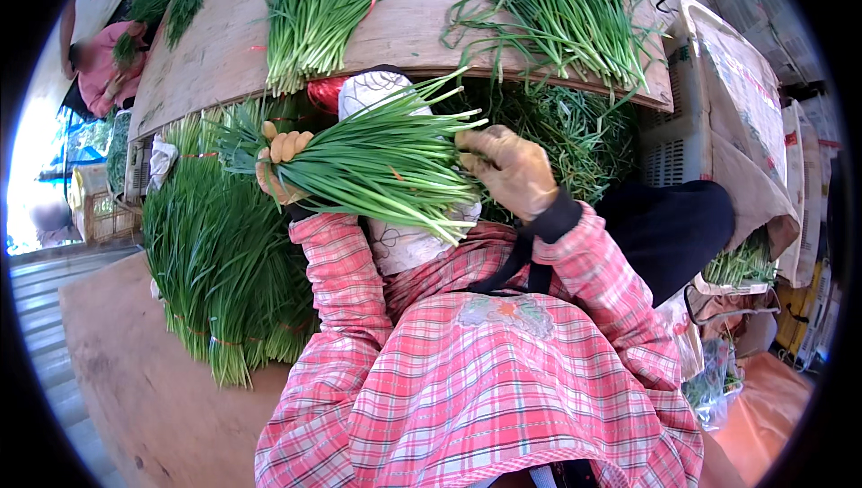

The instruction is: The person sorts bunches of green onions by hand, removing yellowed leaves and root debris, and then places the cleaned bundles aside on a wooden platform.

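Note:
A loose bunch of garlic chives (377,151) lies crosswise in front of my body, its pale stem ends to the right. My left hand (285,160), in a tan glove, is wrapped round the leafy left part. At the stem ends is my right hand (510,169), gloved too, with fingers curled and thumb bent toward them. Whatever lies between those fingertips is too small to make out. Beneath the bunch, white cloth (404,250) covers my lap, and red string (326,91) shows just beyond it.
Two piles of chives (328,17) (561,12) rest on the wooden board (404,35) ahead. Tied bundles (233,246) stand at my left; loose green trimmings (566,133) lie below the board's edge. A plastic crate (673,138) is at right. Another person (106,66) sits far left.

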### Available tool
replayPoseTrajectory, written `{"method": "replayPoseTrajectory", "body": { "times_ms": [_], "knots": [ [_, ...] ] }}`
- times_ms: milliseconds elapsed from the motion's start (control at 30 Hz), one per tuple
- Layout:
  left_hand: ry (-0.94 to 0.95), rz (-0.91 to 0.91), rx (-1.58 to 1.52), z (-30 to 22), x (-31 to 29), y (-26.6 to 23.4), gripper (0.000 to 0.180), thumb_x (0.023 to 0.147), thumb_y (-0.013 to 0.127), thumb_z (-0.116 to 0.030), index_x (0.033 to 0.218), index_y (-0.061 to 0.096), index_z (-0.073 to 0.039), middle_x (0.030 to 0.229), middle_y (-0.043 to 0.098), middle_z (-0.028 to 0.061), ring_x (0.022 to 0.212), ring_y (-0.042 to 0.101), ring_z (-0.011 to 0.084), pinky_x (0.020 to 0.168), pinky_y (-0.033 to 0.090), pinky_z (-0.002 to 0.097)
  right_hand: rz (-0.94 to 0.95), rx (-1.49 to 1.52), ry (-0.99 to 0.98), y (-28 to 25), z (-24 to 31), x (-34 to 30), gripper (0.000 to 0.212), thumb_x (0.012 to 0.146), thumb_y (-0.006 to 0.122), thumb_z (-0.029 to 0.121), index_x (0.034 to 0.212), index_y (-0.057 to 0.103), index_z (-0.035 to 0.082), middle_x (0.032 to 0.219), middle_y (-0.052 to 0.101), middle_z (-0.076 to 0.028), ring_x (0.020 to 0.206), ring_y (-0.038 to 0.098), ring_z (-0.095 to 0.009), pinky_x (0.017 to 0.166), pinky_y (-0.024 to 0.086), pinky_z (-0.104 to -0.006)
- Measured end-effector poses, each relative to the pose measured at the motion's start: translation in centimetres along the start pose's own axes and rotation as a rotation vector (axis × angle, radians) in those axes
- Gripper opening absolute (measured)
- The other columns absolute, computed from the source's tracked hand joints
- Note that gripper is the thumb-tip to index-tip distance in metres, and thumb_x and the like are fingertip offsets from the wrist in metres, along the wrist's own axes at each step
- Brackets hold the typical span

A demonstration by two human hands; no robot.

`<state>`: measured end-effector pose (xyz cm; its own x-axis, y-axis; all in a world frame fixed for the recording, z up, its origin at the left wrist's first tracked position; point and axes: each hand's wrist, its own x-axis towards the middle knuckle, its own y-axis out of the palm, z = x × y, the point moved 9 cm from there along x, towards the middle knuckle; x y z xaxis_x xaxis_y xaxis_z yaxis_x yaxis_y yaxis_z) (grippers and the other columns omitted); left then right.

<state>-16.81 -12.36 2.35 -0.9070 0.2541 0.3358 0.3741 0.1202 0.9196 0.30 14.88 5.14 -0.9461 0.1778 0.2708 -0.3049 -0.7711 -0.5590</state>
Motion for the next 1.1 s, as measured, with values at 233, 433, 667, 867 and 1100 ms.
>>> {"method": "replayPoseTrajectory", "body": {
  "times_ms": [233, 433, 667, 867, 1100],
  "knots": [
    [-0.044, 0.046, -0.004, -0.7, -0.5, -0.6, 0.044, 0.086, 0.048, -0.017, 0.124, 0.045, 0.004, 0.07, 0.042, -0.0068, 0.065, 0.036, 0.01, 0.075, 0.034, 0.0299, -0.313, 0.657, 0.416, -7.4, -3.9, -2.2, 0.016, 0.09, 0.06, 0.017, 0.089, 0.064, 0.002, 0.079, 0.064, -0.001, 0.071, 0.055, -0.01, 0.066, 0.046, -0.0249],
    [-0.269, 0.104, -0.052, 1.0, -0.9, -2.3, 0.03, 0.095, 0.042, -0.031, 0.092, 0.062, -0.01, 0.068, 0.045, -0.0055, 0.065, 0.042, 0.0111, 0.071, 0.04, 0.0321, 0.241, -0.159, 0.065, -5.4, -4.6, -4.9, 0.02, 0.081, 0.068, 0.014, 0.099, 0.066, 0.004, 0.097, 0.065, -0.01, 0.087, 0.062, -0.02, 0.077, 0.05, -0.0296],
    [-0.438, 0.056, -0.164, 1.2, -1.0, -7.4, 0.022, 0.088, 0.048, -0.032, 0.073, 0.051, -0.017, 0.067, 0.05, -0.0062, 0.067, 0.038, 0.0143, 0.071, 0.035, 0.0337, 0.195, 0.934, 0.534, 4.8, -2.8, -1.0, 0.042, 0.083, 0.068, 0.008, 0.121, 0.055, -0.005, 0.111, 0.063, -0.013, 0.096, 0.06, -0.014, 0.085, 0.048, -0.0256],
    [-0.31, 0.022, -0.128, 2.0, -1.6, -5.9, 0.022, 0.087, 0.046, -0.031, 0.07, 0.04, -0.019, 0.062, 0.039, -0.0074, 0.064, 0.034, 0.0123, 0.066, 0.033, 0.0314, 0.156, 0.91, 0.498, 2.4, -2.3, -2.9, 0.025, 0.084, 0.061, 0.001, 0.108, 0.062, -0.006, 0.105, 0.062, -0.009, 0.095, 0.059, -0.016, 0.085, 0.047, -0.0277],
    [-0.312, -0.327, -0.101, 1.8, -2.4, -7.1, 0.035, 0.094, 0.047, -0.033, 0.062, 0.052, -0.021, 0.066, 0.049, -0.0039, 0.057, 0.044, 0.0119, 0.061, 0.04, 0.0307, -0.009, 1.113, 0.23, -8.6, -5.3, -6.6, 0.023, 0.078, 0.071, 0.017, 0.088, 0.065, -0.003, 0.09, 0.064, -0.009, 0.074, 0.061, -0.017, 0.065, 0.049, -0.0262]
  ]
}}
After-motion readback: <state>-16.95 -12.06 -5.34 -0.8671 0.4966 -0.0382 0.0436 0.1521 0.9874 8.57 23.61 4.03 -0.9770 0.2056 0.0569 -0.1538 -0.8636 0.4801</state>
